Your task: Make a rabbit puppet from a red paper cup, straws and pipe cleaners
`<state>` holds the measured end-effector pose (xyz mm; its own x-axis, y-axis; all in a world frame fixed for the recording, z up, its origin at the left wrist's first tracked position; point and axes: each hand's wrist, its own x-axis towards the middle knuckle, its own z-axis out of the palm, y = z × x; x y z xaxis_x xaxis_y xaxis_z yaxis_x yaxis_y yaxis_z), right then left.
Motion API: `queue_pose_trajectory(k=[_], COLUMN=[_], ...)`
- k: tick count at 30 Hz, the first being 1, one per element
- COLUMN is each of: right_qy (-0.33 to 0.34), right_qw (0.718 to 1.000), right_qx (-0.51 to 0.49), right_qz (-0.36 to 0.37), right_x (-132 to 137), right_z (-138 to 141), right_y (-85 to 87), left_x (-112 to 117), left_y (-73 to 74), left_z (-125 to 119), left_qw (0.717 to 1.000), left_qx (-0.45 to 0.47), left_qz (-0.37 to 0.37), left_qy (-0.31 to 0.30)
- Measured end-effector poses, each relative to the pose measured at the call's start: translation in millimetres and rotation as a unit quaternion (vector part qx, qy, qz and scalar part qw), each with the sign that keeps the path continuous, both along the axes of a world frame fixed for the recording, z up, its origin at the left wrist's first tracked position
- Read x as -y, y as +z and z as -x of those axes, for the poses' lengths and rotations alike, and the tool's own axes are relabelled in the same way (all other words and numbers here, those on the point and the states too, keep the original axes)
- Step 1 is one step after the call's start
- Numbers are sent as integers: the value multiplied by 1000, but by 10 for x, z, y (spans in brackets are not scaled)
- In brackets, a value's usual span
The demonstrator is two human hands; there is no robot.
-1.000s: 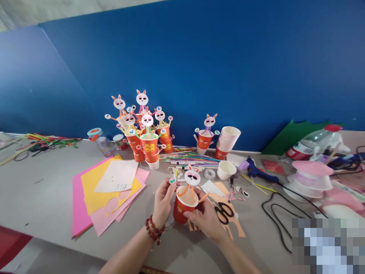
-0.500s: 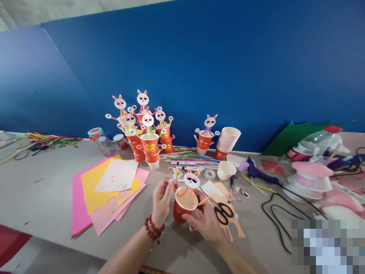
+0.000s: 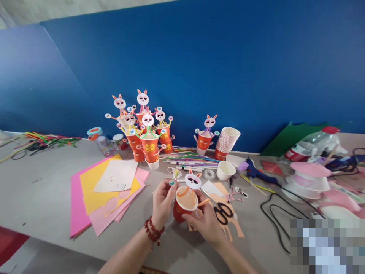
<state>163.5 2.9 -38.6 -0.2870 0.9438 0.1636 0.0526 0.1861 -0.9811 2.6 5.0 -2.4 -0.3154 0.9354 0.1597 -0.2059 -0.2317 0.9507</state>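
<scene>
My right hand (image 3: 207, 222) is wrapped round a red paper cup (image 3: 180, 214), its thumb pressed on the front. A white paper rabbit head (image 3: 193, 181) with dark eyes and pointed ears stands above the cup's rim on orange strips. One orange strip (image 3: 204, 202) sticks out by my right fingers. My left hand (image 3: 163, 198), with a red bead bracelet (image 3: 154, 230) at the wrist, pinches a small round paper disc (image 3: 172, 183) bearing a teal heart, just left of the rim. Black-handled scissors (image 3: 223, 213) lie on peach paper scraps (image 3: 238, 228) beside my right hand.
Several rabbit cups (image 3: 149, 146) are stacked at the back, with another rabbit cup (image 3: 204, 140) and a cup stack (image 3: 228, 140) to their right. Coloured sheets (image 3: 76, 205) lie left. A glue gun (image 3: 261, 172) trails a black cable at right, near a plastic bottle (image 3: 310, 146).
My left fingertips have shifted on the disc, so its teal heart now shows. The cup and rabbit head have barely moved in my right hand.
</scene>
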Motion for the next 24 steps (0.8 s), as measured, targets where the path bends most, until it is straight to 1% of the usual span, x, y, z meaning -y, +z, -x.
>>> queue_pose_trajectory(k=[3,5,9,11,13,15,19,21,24], right_qy=[7,8,16,10,1,-12,-16,-7,11], right_qw=[1000,1000,999,999,1000,1000,999,998,994], right_qx=[-22,-27,-33,-32,-24,-18,-37,-61,-109], right_qz=[14,14,18,13,0,-5,13,14,20], right_x=[11,13,14,13,14,15,12,-2,-42], right_z=[21,27,20,13,9,6,3,1,-8], right_y=[96,117,99,81,56,20,-54,-72,-77], left_x=[4,3,-1,-2,-2,-3,-6,-6,-1], left_y=[8,1,-51,-70,-66,-41,0,-4,-21], left_z=[12,17,19,20,19,12,-7,-8,4], left_qw=[1000,1000,1000,999,999,1000,998,996,989], left_qx=[-7,-12,-28,-32,-27,-8,23,18,-14], left_qz=[10,19,1,-5,-2,2,10,16,12], left_qy=[-11,-18,7,19,17,-3,-56,-86,-150])
